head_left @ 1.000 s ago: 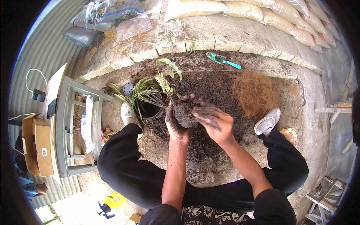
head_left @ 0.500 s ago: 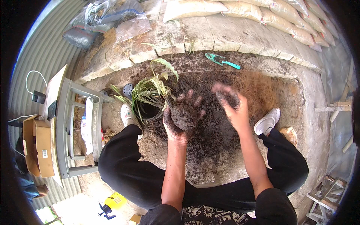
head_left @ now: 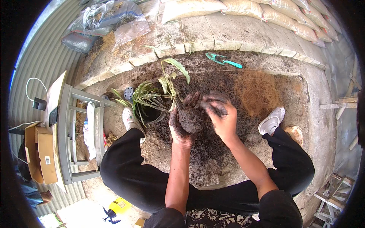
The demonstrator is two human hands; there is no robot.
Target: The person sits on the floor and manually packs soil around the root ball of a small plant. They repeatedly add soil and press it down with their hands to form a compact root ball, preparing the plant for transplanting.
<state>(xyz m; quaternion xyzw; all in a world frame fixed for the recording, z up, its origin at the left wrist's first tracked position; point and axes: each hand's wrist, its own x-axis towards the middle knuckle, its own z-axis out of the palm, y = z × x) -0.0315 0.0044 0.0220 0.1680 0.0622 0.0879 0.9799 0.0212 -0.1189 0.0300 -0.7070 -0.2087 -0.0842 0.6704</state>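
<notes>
Clearly, our left hand is cupped around the dark root ball, with the leafy stems leaning up from its far side. Our right hand is just beside it, fingers and thumb curled near each other; we cannot tell whether they pinch any soil, or whether the tips touch the ball.

We judge crumbling the chief risk: the ball looks loosely packed, so too firm a squeeze could break it apart and bare the roots. Too slack a palm might let the top-heavy leaves tip it over, and a careless brush from our right hand could snap a stem.

As for containers, the black pot stands by our left shoe, long leaves spilling over it; its depth is dark, so we cannot say how much soil it holds. A small grey pot shows its holed base. Next to the counter, the cardboard box gapes, its contents unclear. Dark matter shows in the clear plastic bag, while the pale sacks hide theirs.
</notes>
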